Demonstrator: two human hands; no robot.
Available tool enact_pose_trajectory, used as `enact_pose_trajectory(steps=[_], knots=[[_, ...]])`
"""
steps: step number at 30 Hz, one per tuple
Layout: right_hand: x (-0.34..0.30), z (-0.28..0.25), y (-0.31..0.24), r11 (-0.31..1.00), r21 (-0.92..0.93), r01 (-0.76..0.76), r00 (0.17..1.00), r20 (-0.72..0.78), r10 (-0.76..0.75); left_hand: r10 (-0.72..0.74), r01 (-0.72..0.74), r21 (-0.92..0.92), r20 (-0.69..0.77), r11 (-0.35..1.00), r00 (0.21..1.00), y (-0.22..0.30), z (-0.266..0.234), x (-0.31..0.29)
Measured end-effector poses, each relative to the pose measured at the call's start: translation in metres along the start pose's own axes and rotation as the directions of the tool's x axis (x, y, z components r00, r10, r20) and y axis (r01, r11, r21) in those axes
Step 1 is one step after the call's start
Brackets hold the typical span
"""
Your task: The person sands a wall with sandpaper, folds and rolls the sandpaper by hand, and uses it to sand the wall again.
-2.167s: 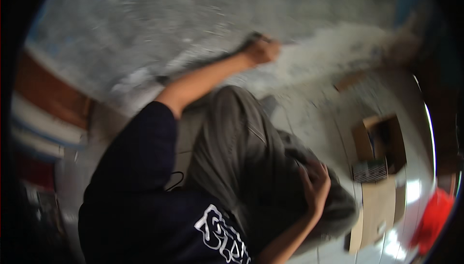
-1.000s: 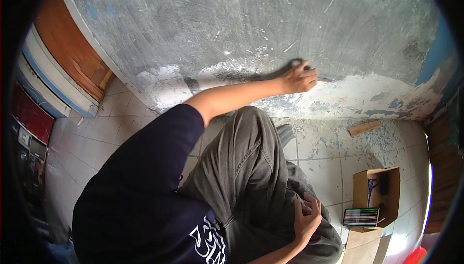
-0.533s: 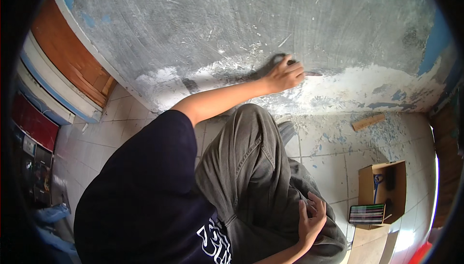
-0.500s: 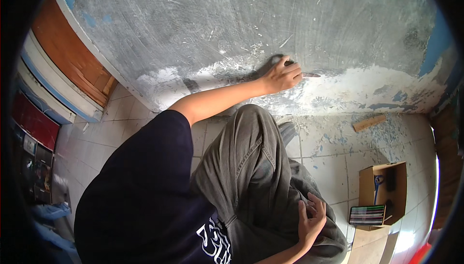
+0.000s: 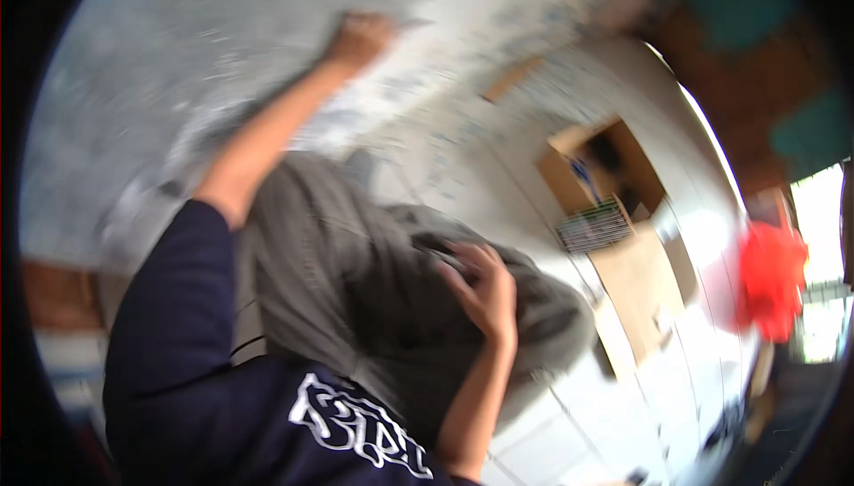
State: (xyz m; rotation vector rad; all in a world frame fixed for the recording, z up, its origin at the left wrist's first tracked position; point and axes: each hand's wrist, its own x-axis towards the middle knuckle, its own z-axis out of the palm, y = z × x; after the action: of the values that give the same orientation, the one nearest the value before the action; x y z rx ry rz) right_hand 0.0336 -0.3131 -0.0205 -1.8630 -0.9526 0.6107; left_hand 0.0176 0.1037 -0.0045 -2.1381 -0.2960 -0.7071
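1. The left hand [image 5: 360, 40] is closed around a thin dark blade [image 5: 413, 24], blurred, whose tip points right past the fingers; its grip end is hidden.
2. The blade is at the wall [image 5: 258, 19], near where grey surface meets a patchy white band; whether its edge touches, I cannot tell.
3. The right hand [image 5: 489, 295] rests on the grey trousers [image 5: 311, 264], thumb and fingers parted and bent; I cannot make out anything in it.
4. A strip of wood [image 5: 513, 79] lies on the tiled floor [image 5: 534, 250] near the wall, with flakes scattered about.
5. To the right of the legs stands an open box [image 5: 642, 164], a blue item [image 5: 583, 171] inside it.
6. A striped case [image 5: 594, 226] sits at the box's near side, beside a flat cardboard piece [image 5: 633, 277].
7. Farther right is a red bag [image 5: 772, 273], blurred.
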Motion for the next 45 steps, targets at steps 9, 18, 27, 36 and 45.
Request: enact_pose_trajectory(steps=[9,18,27,36,45], knots=[[0.002,0.003,0.012,0.994,-0.026,0.106,0.993,-0.055,-0.107,0.101,-0.126,0.204,0.126,0.971,0.987,-0.075,0.041,-0.11],[-0.005,0.0,0.012,0.98,0.193,0.057,0.996,-0.075,-0.044,0.018,-0.045,0.219,0.124,0.975,0.992,-0.021,0.076,0.031],[-0.002,0.009,0.023,0.989,0.053,0.137,0.98,-0.156,-0.128,0.036,-0.06,0.152,0.155,0.987,0.987,-0.065,0.041,-0.11],[0.005,0.001,0.0,0.996,0.063,0.067,0.997,-0.039,-0.065,-0.03,0.018,0.126,0.1,0.992,0.995,-0.03,0.017,-0.012],[-0.001,0.012,0.004,0.993,0.072,0.095,0.995,-0.05,-0.092,-0.104,0.065,-0.256,-0.141,0.965,0.985,-0.028,-0.022,-0.021]])
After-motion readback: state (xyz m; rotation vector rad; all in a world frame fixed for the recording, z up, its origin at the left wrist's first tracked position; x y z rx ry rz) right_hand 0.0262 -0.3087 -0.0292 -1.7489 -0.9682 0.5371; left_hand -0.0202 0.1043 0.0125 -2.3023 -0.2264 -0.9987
